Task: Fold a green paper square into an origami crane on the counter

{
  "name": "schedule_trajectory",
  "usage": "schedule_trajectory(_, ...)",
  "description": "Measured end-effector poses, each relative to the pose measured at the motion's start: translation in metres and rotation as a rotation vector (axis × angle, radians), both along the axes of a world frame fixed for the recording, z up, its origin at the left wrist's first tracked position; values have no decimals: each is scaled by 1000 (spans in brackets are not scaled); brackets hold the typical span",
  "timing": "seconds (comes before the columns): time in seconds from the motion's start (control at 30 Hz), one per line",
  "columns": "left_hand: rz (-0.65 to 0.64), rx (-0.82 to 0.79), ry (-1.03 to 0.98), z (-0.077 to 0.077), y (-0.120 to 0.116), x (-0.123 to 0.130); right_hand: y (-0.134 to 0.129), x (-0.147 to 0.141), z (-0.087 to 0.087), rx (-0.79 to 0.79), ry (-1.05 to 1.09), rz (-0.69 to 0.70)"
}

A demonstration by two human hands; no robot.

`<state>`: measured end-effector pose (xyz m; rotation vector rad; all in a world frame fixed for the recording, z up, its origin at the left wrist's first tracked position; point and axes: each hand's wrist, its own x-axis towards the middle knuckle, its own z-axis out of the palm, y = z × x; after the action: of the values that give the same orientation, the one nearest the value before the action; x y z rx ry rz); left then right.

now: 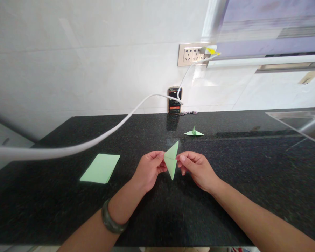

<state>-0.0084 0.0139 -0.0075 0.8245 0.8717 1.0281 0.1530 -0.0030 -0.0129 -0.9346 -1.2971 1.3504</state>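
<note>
Between my two hands is a piece of folded green paper (171,159), creased into a kite-like shape with pointed ends up and down. My left hand (150,169) pinches its left corner between thumb and fingers. At its right edge, my right hand (196,168) has thumb and forefinger closed on the paper near the middle fold. Beyond the hands, a finished green paper crane (194,132) stands on the black countertop (157,220). Left of my hands lies a stack of square green paper sheets (100,168).
A phone (174,100) leans against the tiled wall, a beaded strap (189,113) beside it. From the wall socket (193,55) a white cable (115,129) runs past the phone and across the left side. A metal sink (304,122) is set in at the right.
</note>
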Motion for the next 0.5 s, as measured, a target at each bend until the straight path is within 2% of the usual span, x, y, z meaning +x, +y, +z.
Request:
schedule_trajectory(0.2, -85, -134, -146, 0, 2, -1, 1, 0, -3, -14, 52, -4)
schedule_trajectory(0.5, -122, -178, -140, -4, 1, 0, -1, -2, -3, -5, 31, 40)
